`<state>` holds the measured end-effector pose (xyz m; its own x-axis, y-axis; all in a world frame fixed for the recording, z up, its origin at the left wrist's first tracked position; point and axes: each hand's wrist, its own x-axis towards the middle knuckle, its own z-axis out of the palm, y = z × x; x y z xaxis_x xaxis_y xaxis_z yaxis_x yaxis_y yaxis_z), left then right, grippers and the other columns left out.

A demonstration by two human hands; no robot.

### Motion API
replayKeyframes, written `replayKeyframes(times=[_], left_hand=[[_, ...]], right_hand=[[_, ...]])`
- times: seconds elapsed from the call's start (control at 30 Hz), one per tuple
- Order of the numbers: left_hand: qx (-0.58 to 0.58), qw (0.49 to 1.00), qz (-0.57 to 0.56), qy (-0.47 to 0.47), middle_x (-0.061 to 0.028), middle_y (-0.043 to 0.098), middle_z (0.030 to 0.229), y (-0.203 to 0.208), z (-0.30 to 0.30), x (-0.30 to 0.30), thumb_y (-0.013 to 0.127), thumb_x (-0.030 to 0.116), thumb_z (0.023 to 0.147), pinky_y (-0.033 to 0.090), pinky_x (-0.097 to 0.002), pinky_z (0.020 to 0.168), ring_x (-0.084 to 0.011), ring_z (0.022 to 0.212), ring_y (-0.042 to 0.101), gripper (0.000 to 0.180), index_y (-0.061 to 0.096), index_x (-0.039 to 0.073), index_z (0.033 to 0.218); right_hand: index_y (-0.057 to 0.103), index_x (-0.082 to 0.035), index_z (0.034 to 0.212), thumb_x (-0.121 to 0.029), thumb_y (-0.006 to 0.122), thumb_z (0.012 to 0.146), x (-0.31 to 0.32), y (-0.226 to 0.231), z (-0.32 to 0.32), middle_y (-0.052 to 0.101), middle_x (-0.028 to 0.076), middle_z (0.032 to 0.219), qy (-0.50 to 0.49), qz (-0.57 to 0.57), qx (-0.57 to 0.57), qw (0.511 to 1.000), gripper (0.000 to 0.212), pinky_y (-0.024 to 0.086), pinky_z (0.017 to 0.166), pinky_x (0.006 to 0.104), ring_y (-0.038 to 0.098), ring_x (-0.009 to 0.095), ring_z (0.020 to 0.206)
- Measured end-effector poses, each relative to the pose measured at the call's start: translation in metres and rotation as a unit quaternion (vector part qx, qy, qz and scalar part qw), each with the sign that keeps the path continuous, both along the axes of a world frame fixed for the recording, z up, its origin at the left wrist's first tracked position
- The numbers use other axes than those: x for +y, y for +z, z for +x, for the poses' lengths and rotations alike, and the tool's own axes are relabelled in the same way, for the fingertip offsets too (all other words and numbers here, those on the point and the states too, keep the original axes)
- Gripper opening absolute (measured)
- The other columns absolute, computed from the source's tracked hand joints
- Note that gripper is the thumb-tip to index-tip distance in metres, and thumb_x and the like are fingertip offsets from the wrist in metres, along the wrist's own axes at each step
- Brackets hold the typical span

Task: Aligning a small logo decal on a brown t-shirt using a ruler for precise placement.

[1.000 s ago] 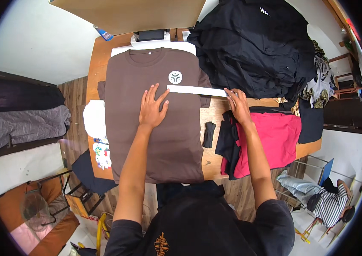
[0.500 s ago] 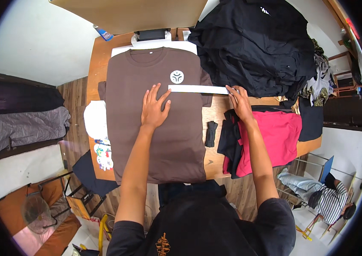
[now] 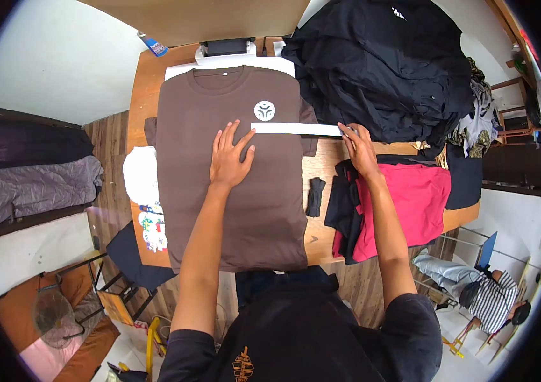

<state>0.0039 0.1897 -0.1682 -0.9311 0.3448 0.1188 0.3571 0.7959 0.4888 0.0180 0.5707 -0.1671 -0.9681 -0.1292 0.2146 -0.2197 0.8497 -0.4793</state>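
Observation:
A brown T-shirt [image 3: 245, 197] lies spread flat on the table, its neckline at the far end. On its right chest area is a round white emblem [image 3: 264, 111] with dark marks. Just below the emblem a long, flat white strip [image 3: 296, 128] lies crosswise, running past the shirt's right edge. My left hand [image 3: 230, 158] rests flat on the shirt with fingers spread, its forefinger near the strip's left end. At the other end, the fingers of my right hand [image 3: 361, 151] pinch the strip. Whether the strip is paper or a ruler I cannot tell.
A large heap of black garments [image 3: 378, 70] fills the far right of the wooden table [image 3: 318, 245]. Nearer are a folded red garment [image 3: 410, 204] and a small black bundle [image 3: 315, 197]. A dark device [image 3: 227, 48] stands behind the shirt. Another person [image 3: 487, 296] is at the lower right.
The whole view has shifted slightly, so the table appears a little higher. Both hands and the white strip keep their places on the shirt.

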Motion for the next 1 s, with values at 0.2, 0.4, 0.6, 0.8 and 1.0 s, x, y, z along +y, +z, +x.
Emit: replayKeyframes(times=[0.2,0.4,0.6,0.8,1.0], left_hand=[[0.001,1.000,-0.007,0.003,-0.0139,0.043,0.161,0.0007,0.0003,0.0006,0.061,0.029,0.101,0.023,-0.0493,0.128,-0.0314,0.153,0.035,0.045,0.063,0.025,0.146],[-0.001,1.000,-0.008,0.000,-0.0138,0.043,0.161,0.0017,0.0004,0.0004,0.061,0.030,0.101,0.022,-0.0494,0.128,-0.0314,0.153,0.035,0.045,0.063,0.025,0.146],[0.003,1.000,-0.003,0.005,-0.0136,0.043,0.160,0.0017,0.0003,0.0006,0.061,0.029,0.101,0.022,-0.0493,0.128,-0.0310,0.153,0.035,0.045,0.063,0.025,0.145],[-0.006,1.000,-0.005,0.005,-0.0126,0.043,0.161,0.0031,0.0003,0.0009,0.061,0.029,0.101,0.022,-0.0490,0.128,-0.0302,0.153,0.035,0.044,0.063,0.025,0.145],[-0.006,1.000,0.000,0.006,-0.0134,0.044,0.160,0.0009,-0.0003,0.0005,0.061,0.030,0.101,0.022,-0.0508,0.127,-0.0322,0.152,0.036,0.044,0.063,0.027,0.145]], right_hand=[[0.067,-0.013,0.138,-0.007,0.065,0.099,0.0004,-0.0008,0.0006,0.062,0.019,0.127,-0.001,0.000,0.002,1.000,0.040,0.048,0.104,0.0456,0.058,0.039,0.121],[0.068,-0.013,0.138,-0.007,0.065,0.099,-0.0001,-0.0008,-0.0004,0.062,0.020,0.127,0.000,-0.003,-0.003,1.000,0.040,0.048,0.104,0.0457,0.058,0.039,0.121],[0.067,-0.013,0.139,-0.007,0.065,0.099,0.0006,-0.0015,-0.0008,0.062,0.020,0.127,0.001,-0.005,-0.006,1.000,0.040,0.048,0.104,0.0457,0.057,0.039,0.122],[0.067,-0.013,0.139,-0.007,0.065,0.099,-0.0004,-0.0017,0.0009,0.062,0.020,0.127,-0.003,-0.001,-0.009,1.000,0.040,0.048,0.104,0.0455,0.057,0.039,0.122],[0.067,-0.013,0.139,-0.007,0.065,0.100,-0.0014,-0.0006,0.0018,0.061,0.020,0.127,-0.005,-0.002,-0.006,1.000,0.040,0.048,0.103,0.0454,0.057,0.039,0.121]])
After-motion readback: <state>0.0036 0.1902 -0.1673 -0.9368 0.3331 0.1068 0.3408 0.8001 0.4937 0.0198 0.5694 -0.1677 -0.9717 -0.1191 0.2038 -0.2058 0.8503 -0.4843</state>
